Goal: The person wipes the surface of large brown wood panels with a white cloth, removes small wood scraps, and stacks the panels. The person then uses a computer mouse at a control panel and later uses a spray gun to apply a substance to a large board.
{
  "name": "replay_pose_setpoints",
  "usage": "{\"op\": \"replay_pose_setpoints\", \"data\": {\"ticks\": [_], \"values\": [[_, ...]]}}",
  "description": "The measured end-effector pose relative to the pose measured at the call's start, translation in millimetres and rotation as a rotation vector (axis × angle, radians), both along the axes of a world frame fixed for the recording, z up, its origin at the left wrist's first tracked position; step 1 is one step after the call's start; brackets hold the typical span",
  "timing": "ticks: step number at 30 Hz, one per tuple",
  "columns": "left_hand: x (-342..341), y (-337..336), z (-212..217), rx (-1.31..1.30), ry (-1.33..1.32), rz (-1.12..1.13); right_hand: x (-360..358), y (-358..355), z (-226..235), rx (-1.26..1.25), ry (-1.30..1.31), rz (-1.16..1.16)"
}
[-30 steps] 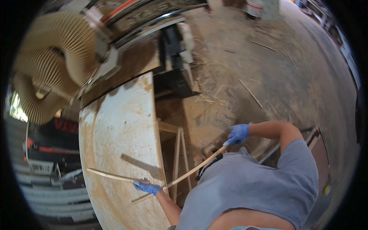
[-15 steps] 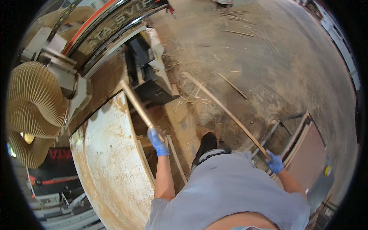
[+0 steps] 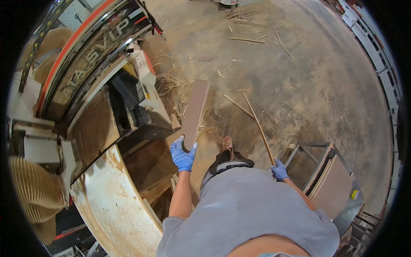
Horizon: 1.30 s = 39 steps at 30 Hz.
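Note:
In a blue glove, my left hand (image 3: 183,156) is closed on the near end of a flat mauve-brown board (image 3: 197,109). The board points away from me over the floor, broad face up, to the right of the machine. My right hand (image 3: 280,170), also gloved in blue, grips the near end of a long thin wooden strip (image 3: 261,128) that slants forward and left. The strip's far end lies over another short strip (image 3: 238,106) on the floor; whether they touch I cannot tell.
At my left stands a machine (image 3: 92,68) with a dusty white table (image 3: 115,201) and a ribbed hose (image 3: 36,188). Right of me, a metal-framed stand (image 3: 316,146) carries stacked mauve-brown panels (image 3: 334,184). Wood offcuts (image 3: 244,19) litter the far floor; curly scraps (image 3: 171,79) lie beside the machine.
The board in my left hand has swung right, away from the machine, and turned from edge-on to broad face up. My right hand has come closer to my body, with the strip pointing more straight ahead.

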<state>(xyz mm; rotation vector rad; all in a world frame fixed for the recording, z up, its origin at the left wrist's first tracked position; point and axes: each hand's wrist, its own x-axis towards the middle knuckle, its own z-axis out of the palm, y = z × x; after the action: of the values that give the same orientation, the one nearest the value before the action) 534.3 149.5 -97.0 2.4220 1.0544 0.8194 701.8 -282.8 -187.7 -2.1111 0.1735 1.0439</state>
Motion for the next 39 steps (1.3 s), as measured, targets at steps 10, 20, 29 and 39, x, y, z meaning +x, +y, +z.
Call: {"op": "replay_pose_setpoints", "data": {"ticks": [10, 20, 29, 39], "values": [[131, 51, -17, -0.258, -0.097, -0.030, 95, 37, -15, 0.175, -0.112, -0.191], [313, 88, -56, -1.214, -0.447, 0.257, 280, 97, -26, 0.150, -0.083, -0.296], [542, 91, -57, -1.095, -0.540, 0.109, 604, 186, 22, 0.267, -0.332, -0.103], [771, 224, -22, -0.530, -0.490, 0.165, 845, 429, 126, 0.380, -0.498, 0.626]]}}
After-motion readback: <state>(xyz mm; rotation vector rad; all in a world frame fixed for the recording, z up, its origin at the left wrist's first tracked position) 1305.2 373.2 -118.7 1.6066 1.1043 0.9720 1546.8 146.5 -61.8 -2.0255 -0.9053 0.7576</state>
